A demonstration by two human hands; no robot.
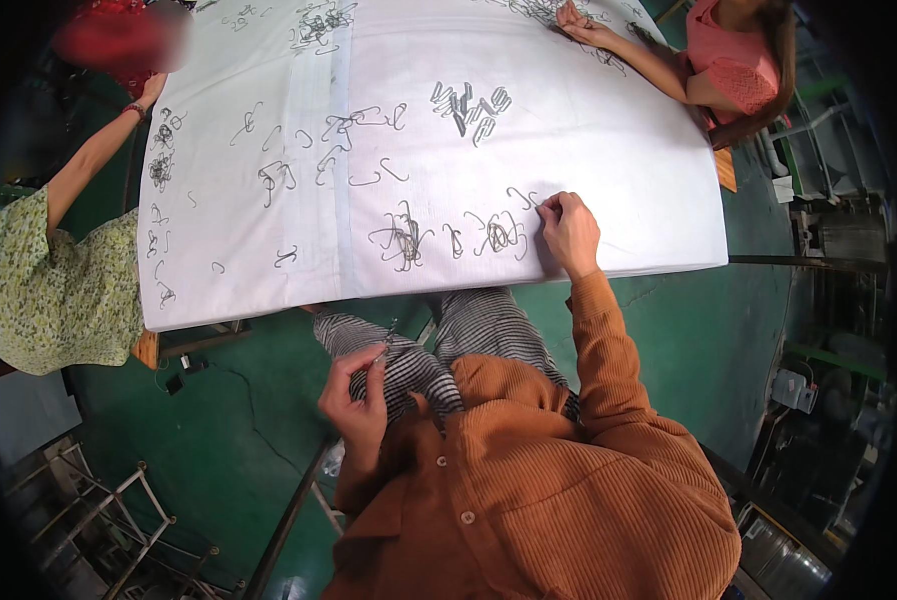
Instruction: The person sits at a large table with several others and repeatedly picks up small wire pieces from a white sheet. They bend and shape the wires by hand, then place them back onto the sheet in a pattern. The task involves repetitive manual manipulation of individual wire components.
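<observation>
My left hand (357, 400) is raised over my lap, thumb and fingers pinched on a few thin dark wire hooks (392, 330) that stick up from the fingertips. My right hand (573, 236) rests at the near right of the white-covered table (649, 220), its fingertips closed on a curved wire hook (534, 199). Just left of it lies a loose pile of S-shaped wire hooks (501, 234). Further left are a small clump (455, 240) and another tangled pile (405, 240). Beyond them, neatly nested bundles of hooks (469, 108) lie in a group.
More hooks (277, 178) are scattered over the table's left half, with heaps (324, 22) at the far side. A person in a patterned green top (64, 280) sits at the left, and one in pink (734, 60) works at the far right. Metal racks (119, 500) stand behind me.
</observation>
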